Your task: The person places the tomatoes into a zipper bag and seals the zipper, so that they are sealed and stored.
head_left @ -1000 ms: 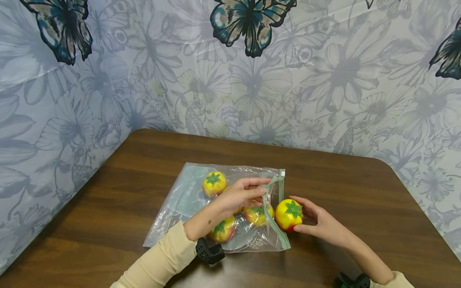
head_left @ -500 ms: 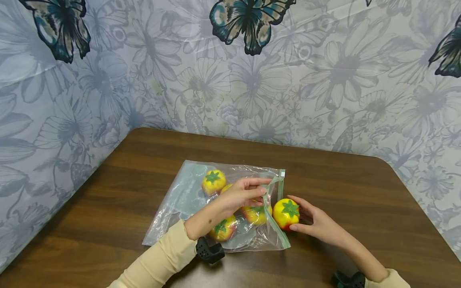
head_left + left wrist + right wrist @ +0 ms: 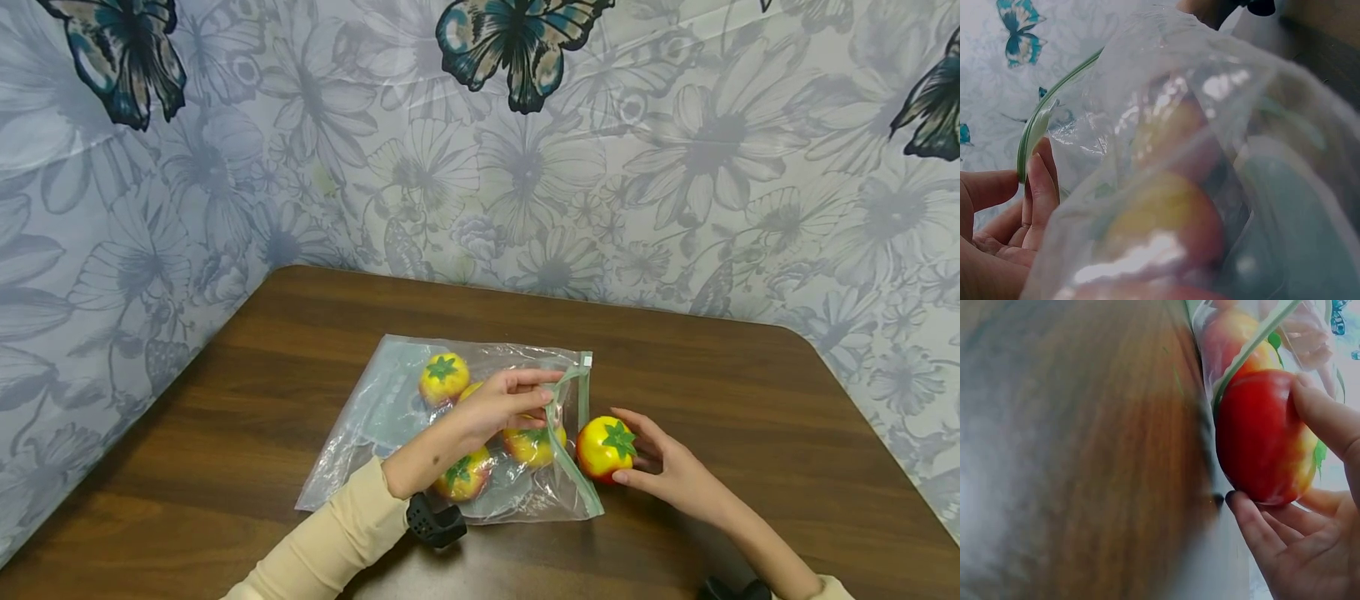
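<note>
A clear zip bag (image 3: 348,454) with a green zip edge (image 3: 1029,131) lies flat, its mouth facing right. Several yellow-and-red fruits (image 3: 444,379) with green star-shaped leaf caps are inside it. My left hand (image 3: 501,408) reaches across the bag and pinches the upper lip of its mouth between thumb and fingers, lifting it. Just outside that mouth, my right hand (image 3: 675,473) holds another such fruit (image 3: 1266,437), thumb on one side and fingers on the other. In the right wrist view this fruit overlaps the green zip edge.
The brown wooden table (image 3: 225,417) runs back to a floral wall covering (image 3: 480,200) with butterflies on it. A black wrist device (image 3: 437,523) is worn over the left sleeve, close to the bag's near edge.
The right hand and its fruit shifted slightly left toward the bag's mouth, then back right a little. The left hand and the bag have stayed in place.
</note>
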A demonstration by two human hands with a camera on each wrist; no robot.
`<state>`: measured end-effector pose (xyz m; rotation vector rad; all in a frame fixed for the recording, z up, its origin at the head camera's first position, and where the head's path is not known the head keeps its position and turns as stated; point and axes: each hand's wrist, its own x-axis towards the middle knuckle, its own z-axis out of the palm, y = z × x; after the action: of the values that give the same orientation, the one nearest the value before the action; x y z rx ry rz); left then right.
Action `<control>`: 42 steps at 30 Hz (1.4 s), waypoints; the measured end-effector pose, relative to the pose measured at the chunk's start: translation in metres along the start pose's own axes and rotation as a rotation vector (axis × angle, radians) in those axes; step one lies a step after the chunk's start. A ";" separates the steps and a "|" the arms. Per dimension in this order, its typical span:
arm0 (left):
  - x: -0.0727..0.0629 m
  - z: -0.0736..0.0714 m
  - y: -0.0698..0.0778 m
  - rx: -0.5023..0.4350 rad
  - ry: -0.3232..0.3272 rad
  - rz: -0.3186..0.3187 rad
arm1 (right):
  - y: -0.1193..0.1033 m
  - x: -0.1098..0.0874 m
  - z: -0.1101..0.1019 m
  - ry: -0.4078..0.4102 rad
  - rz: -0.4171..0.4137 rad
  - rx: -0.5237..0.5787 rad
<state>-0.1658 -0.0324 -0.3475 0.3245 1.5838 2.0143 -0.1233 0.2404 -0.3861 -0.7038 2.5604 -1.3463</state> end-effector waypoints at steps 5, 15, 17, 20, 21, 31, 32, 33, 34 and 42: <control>0.000 0.000 0.000 -0.002 0.000 0.004 | -0.003 0.002 0.003 0.040 -0.023 -0.010; 0.001 0.001 0.000 0.011 0.001 -0.012 | -0.008 0.012 0.012 0.061 -0.039 -0.065; 0.001 0.002 -0.001 0.014 -0.001 -0.014 | -0.008 0.014 0.014 0.062 -0.026 -0.056; 0.002 0.002 -0.001 0.015 -0.005 -0.011 | -0.008 0.017 0.017 0.062 -0.018 -0.073; 0.002 0.002 -0.001 0.018 -0.006 -0.009 | -0.008 0.019 0.018 0.063 -0.017 -0.077; 0.002 0.002 -0.001 0.029 0.004 -0.002 | -0.010 0.025 0.026 0.075 -0.034 -0.065; 0.002 0.001 -0.001 0.031 0.006 -0.002 | -0.011 0.025 0.027 0.074 -0.040 -0.067; 0.002 0.001 -0.001 0.032 0.007 -0.003 | -0.011 0.025 0.027 0.073 -0.041 -0.065; 0.002 0.001 -0.001 0.033 0.009 -0.005 | -0.011 0.024 0.026 0.072 -0.042 -0.059; 0.003 0.001 0.000 0.036 0.020 -0.021 | -0.009 0.014 0.015 0.053 -0.076 -0.033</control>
<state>-0.1678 -0.0303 -0.3476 0.3008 1.6304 1.9814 -0.1275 0.2184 -0.3865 -0.7885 2.6274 -1.3662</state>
